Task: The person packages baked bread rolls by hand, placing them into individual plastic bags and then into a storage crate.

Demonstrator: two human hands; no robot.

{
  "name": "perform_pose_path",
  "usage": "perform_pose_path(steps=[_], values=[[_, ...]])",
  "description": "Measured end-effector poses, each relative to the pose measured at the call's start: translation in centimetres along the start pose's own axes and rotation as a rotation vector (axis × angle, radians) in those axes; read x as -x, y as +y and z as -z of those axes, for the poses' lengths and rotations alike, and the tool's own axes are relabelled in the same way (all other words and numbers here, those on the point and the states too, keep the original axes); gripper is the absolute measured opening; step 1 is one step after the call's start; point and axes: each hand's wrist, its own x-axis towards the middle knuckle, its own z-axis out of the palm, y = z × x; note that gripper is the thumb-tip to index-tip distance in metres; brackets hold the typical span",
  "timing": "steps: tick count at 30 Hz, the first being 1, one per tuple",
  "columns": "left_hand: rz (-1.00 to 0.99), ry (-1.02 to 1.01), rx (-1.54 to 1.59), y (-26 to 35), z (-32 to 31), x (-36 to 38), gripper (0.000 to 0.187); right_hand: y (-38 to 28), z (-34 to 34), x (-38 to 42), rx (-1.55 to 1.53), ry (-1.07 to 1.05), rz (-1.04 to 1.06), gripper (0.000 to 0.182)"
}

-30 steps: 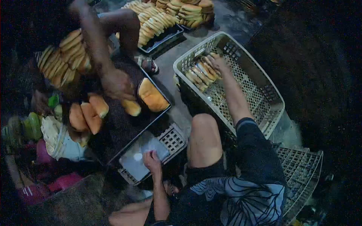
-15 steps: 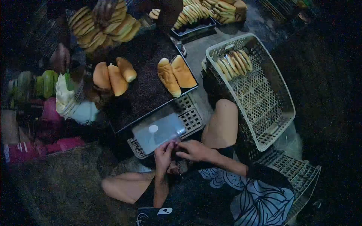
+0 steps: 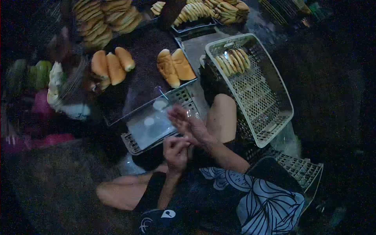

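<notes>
My right hand is above the near right part of a stack of clear plastic bags, its fingers stretched out and blurred. Just below it, close to the right wrist, my left hand has its fingers curled in; whatever they may hold is hidden. The bags, marked with pale round spots, lie on an upturned plastic crate in front of my legs. Beyond them is a dark tray with three long bread buns on its left and two more buns on its right.
A pale crate at the right holds a row of filled breads. Many more breads are piled at the back left. Another person's blurred hand and a whitish, creamy-looking mass are at the left. A second crate stands beside me.
My hands, earlier together at the bags' near edge, have separated. The right has risen over the bags with fingers extended; the left is curled lower down. The view has shifted slightly.
</notes>
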Motion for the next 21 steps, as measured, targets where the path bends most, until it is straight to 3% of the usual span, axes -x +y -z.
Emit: perform_pose_path(steps=[1, 2, 3, 5, 7, 9, 10, 11, 12, 14, 15, 17, 18, 21], values=[[0.034, 0.22, -0.017, -0.4, -0.9, -0.3, 0.047, 0.5, -1.5, -0.7, -0.249, 0.036, 0.156, 0.043], [0.231, 0.402, 0.328, -2.1, -1.4, -0.1, 0.047, 1.0, -1.1, -1.3, -0.251, 0.023, 0.133, 0.043], [0.357, 0.664, 0.697, -4.0, -2.0, 0.2, 0.048, 1.7, 0.5, -2.3, 0.048, 0.001, 0.145, 0.044], [1.045, 0.364, 1.626, -9.6, 2.7, 2.1, 0.038, 3.1, 4.7, -4.8, 0.646, -0.061, 0.178, 0.046], [0.977, 0.473, 1.503, -10.4, 4.9, 0.7, 0.035, 3.9, 6.8, -6.2, 1.246, -0.123, 0.234, 0.049], [0.793, 0.786, 1.532, -8.3, 7.3, -2.1, 0.025, 0.0, 3.9, -10.2, 1.781, 0.616, 1.015, 0.054], [0.656, 0.737, 1.658, -7.4, 7.8, -3.0, 0.027, -2.1, 3.9, -13.1, 1.946, 0.834, 1.275, 0.055], [0.51, 0.687, 1.772, -6.8, 8.4, -3.7, 0.031, -4.0, 5.1, -15.9, 2.015, 0.759, 1.167, 0.053], [0.501, 0.716, 1.756, -6.6, 8.8, -4.3, 0.031, -5.1, 6.3, -17.5, 2.079, 0.676, 1.055, 0.05], [0.629, 0.753, 2.06, -6.7, 9.9, -4.7, 0.04, -6.4, 3.2, -14.9, 1.65, 0.343, 0.872, 0.047], [0.608, 0.776, 2.046, -6.9, 10.3, -5.0, 0.04, -6.8, 4.2, -15.1, 1.538, 0.291, 0.934, 0.043], [0.589, 0.975, 2.056, -7.3, 10.5, -5.2, 0.059, -5.8, 0.7, -8.4, 1.144, 0.101, 0.575, 0.036], [0.627, 0.967, 1.985, -7.6, 10.8, -5.2, 0.061, -5.4, 1.2, -6.6, 1.106, -0.038, 0.551, 0.038], [0.528, 0.847, 1.94, -8.4, 10.1, -5.1, 0.064, -3.6, -0.4, -1.1, 1.118, -0.112, 0.436, 0.046]])
